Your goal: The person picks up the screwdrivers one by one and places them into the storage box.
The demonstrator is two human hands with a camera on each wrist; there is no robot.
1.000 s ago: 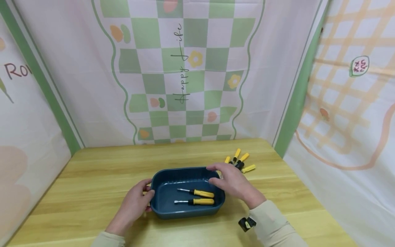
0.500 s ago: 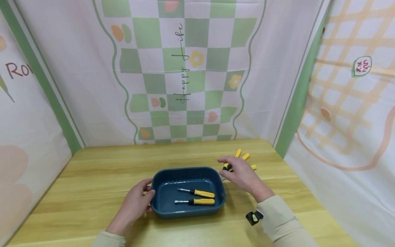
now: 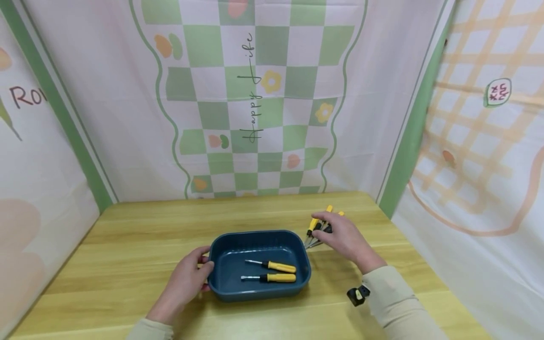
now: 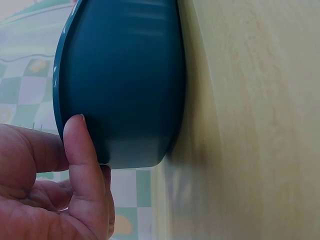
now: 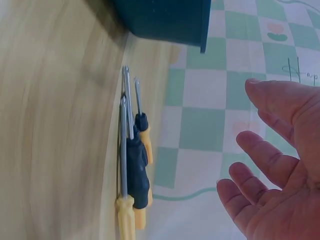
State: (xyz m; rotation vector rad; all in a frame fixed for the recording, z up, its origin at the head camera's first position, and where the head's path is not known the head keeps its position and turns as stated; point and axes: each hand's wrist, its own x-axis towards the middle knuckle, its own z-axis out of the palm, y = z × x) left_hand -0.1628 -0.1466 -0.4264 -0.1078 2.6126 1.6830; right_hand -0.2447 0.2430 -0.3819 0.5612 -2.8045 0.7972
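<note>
A dark blue oblong tray [image 3: 259, 296] stands on the wooden table, and my left hand [image 3: 184, 283] holds it at its left end. Inside lie two yellow-handled screwdrivers, a thin-tipped one [image 3: 281, 267] and a flat-tipped one [image 3: 280, 278]. To the right of the tray, my right hand [image 3: 345, 240] hovers over a loose pile of several screwdrivers [image 3: 313, 224], fingers spread and holding nothing. The right wrist view shows that pile as yellow handles [image 5: 127, 217], a black handle [image 5: 137, 175] and steel shafts pointing towards the tray. My right hand partly hides the pile in the head view.
Bare wood of the table [image 3: 148, 236] extends left of and behind the tray. A green-and-white checked curtain [image 3: 255, 108] hangs at the table's back edge, with more printed cloth on both sides. A black strap device [image 3: 358, 295] is at my right wrist.
My right hand has left the tray's right end and moved rightwards over the screwdriver pile. The left hand, the tray and the two screwdrivers in it have stayed put.
</note>
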